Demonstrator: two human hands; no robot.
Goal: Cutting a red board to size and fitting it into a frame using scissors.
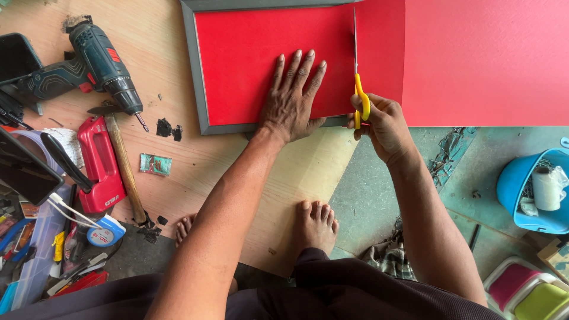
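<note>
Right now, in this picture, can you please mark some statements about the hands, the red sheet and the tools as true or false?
1. The right hand holds yellow-handled scissors in the red sheet. True.
2. The left hand grips the hammer. False: it lies flat on the red sheet over the grey frame.
3. A cordless drill lies on the wooden board, left of the frame. True.
4. The blue tub sits on the red sheet. False: it stands on the floor at the right.
5. The person wears shoes. False: the foot is bare.
</note>
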